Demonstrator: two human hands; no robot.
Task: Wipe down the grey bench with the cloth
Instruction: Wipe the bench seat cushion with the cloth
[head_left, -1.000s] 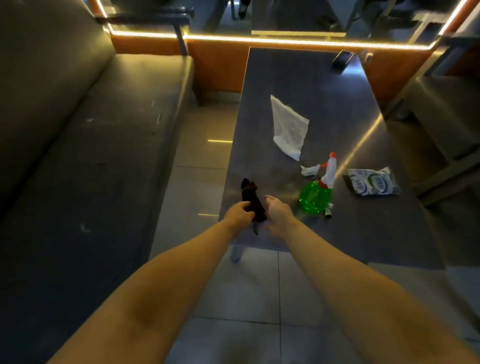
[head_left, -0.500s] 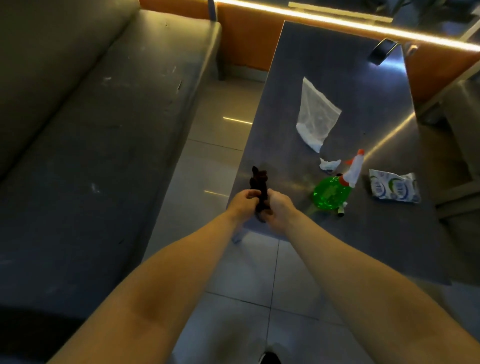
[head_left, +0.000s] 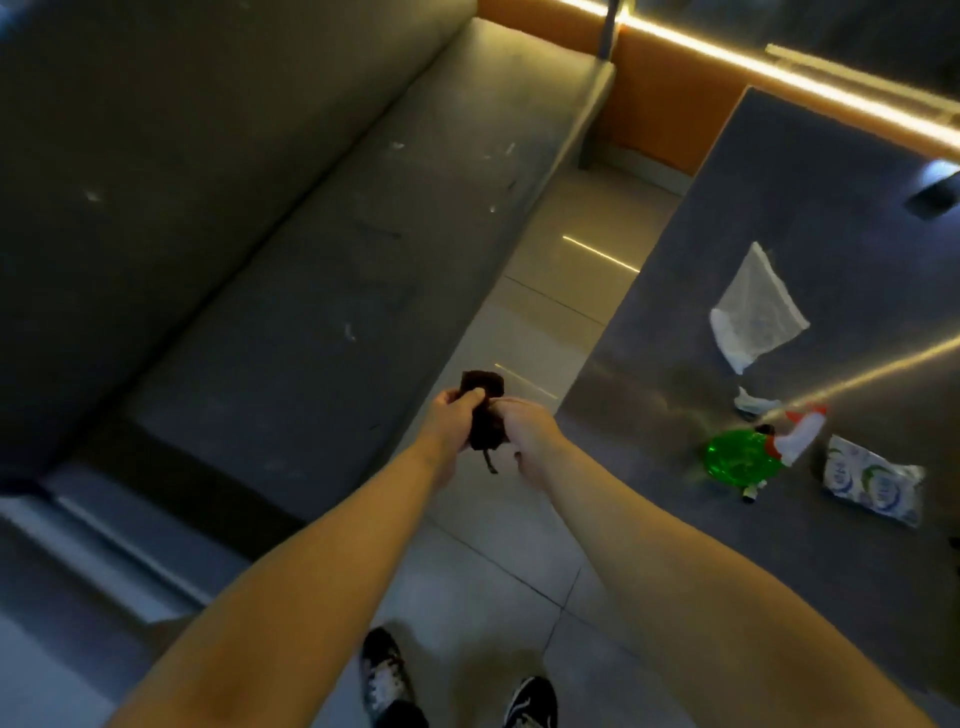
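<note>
A small dark cloth (head_left: 484, 410) is bunched between both hands, held in the air over the tiled floor. My left hand (head_left: 453, 422) grips its left side with curled fingers, and my right hand (head_left: 525, 431) grips its right side. A loose strand hangs below the cloth. The grey bench (head_left: 332, 270) stretches along the left, its seat marked with pale smudges and specks. The hands are just right of the bench's front edge, not touching it.
A dark table (head_left: 831, 208) stands on the right with a green spray bottle (head_left: 748, 457), a white plastic bag (head_left: 756, 312), a crumpled tissue (head_left: 753, 404) and a wet-wipe pack (head_left: 872, 480). A tiled aisle (head_left: 545, 312) runs between bench and table. My shoes (head_left: 384, 675) show below.
The view has swung left and down towards the bench. Both hands, still holding the cloth, have moved from over the table's corner to above the floor aisle.
</note>
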